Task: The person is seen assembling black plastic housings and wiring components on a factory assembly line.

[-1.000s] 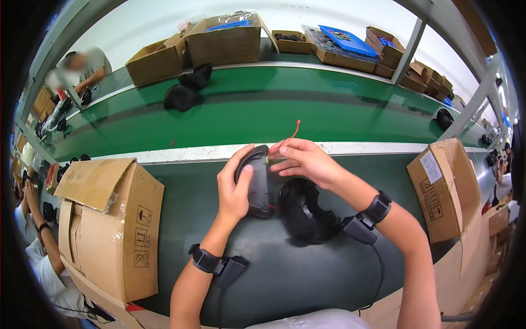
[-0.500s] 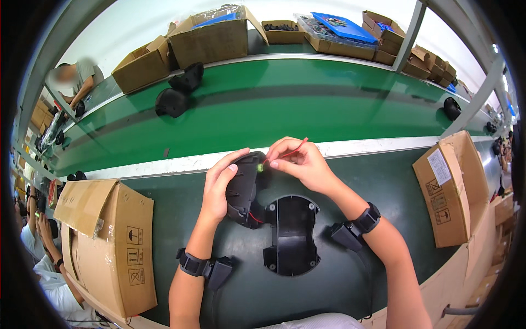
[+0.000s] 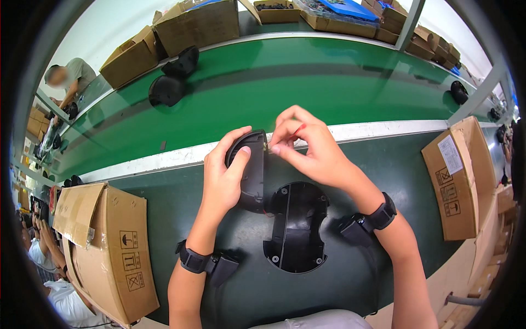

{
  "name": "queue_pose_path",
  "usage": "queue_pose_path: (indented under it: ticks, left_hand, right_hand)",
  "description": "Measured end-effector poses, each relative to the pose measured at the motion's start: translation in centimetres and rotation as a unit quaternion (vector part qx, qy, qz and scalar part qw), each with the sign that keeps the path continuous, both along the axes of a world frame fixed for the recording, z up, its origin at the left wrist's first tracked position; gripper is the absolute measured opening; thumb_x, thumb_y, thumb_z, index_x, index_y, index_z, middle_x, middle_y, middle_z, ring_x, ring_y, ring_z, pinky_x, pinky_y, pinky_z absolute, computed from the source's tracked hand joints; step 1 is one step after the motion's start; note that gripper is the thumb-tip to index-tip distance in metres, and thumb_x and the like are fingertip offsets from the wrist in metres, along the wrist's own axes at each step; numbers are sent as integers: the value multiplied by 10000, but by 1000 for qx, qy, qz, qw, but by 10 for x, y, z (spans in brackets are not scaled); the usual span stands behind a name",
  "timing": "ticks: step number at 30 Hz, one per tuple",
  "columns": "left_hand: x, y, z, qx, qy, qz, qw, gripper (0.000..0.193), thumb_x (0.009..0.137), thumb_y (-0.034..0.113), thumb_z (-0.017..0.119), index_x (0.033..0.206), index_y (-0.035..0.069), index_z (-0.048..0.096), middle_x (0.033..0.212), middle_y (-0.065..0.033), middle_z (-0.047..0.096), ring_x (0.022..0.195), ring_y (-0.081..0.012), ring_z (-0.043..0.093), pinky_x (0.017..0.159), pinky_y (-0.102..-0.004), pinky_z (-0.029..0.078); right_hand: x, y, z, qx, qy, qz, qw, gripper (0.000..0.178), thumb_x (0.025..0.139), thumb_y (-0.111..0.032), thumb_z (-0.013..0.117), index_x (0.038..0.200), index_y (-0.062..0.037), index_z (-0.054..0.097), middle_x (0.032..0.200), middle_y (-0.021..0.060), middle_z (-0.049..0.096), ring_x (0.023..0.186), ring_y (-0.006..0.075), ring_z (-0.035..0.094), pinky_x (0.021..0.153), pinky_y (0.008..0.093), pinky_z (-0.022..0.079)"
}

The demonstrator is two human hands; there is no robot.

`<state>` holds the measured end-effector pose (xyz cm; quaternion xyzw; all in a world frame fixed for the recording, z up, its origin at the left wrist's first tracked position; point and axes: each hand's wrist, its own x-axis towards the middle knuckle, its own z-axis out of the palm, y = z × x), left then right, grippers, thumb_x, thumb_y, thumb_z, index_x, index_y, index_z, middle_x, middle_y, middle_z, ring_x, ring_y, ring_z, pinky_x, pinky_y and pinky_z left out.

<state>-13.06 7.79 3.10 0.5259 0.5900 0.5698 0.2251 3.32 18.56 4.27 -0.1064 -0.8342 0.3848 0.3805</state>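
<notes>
Curled around a black plastic housing half (image 3: 254, 178), my left hand (image 3: 222, 178) keeps it tilted on edge above the dark green worktop, thumb on its inner side. My right hand (image 3: 312, 148) pinches a thin red wire (image 3: 299, 129) beside the housing's upper rim; part of the wire is hidden by the fingers. A second black plastic shell (image 3: 298, 227), notched at both sides and with screw posts at the corners, lies open side up just below the hands. Both wrists wear black straps with small black boxes attached.
Cardboard boxes stand at the left (image 3: 112, 247) and right (image 3: 455, 178). Beyond a white ledge runs a green conveyor belt (image 3: 307, 82) carrying black shells (image 3: 167, 90). Boxes of parts line the far shelf. Other people sit at the left.
The housing has turned more edge-on in my left hand, and both hands have shifted slightly up in view. The bright green spot at its rim no longer shows clearly. Less red wire sticks out.
</notes>
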Motion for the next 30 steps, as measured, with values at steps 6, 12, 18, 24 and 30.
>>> queue_pose_path:
  ticks: [6,12,18,24,30]
  left_hand:
    - [-7,-4,0,9,-26,28,999,324,891,111,533,1169,-40,603,1047,-126,669,957,-172,609,893,-288,450]
    - [-15,-2,-4,6,-68,28,997,333,901,129,528,1176,-43,606,1100,-138,654,1023,-180,587,944,-293,419]
    - [-18,-1,-5,14,-60,18,998,331,902,118,521,1181,-37,607,1130,-132,644,1057,-184,577,968,-297,407]
    - [-19,-4,-3,2,-74,5,997,335,884,92,552,1193,-27,602,1102,-110,652,1022,-166,590,934,-282,431]
    - [-18,-3,-4,3,-83,6,997,336,885,104,561,1193,-24,602,1089,-105,652,1003,-151,592,922,-278,439]
  right_hand:
    - [11,1,18,-84,-337,-49,936,358,854,-305,670,843,53,679,812,163,676,693,231,638,667,342,504]
    - [0,-29,22,-178,-259,227,922,262,876,-204,655,944,49,667,800,117,693,754,164,656,733,303,514]
    - [-6,-27,-9,-346,-225,263,872,187,881,-141,659,931,39,651,850,89,690,777,115,641,722,265,500]
    - [-3,-28,-2,-469,-194,285,813,123,903,-116,596,893,-22,518,790,59,650,741,84,610,677,232,487]
    - [7,-26,13,-277,-227,74,931,92,904,-115,533,944,-32,533,748,99,659,665,178,651,610,305,494]
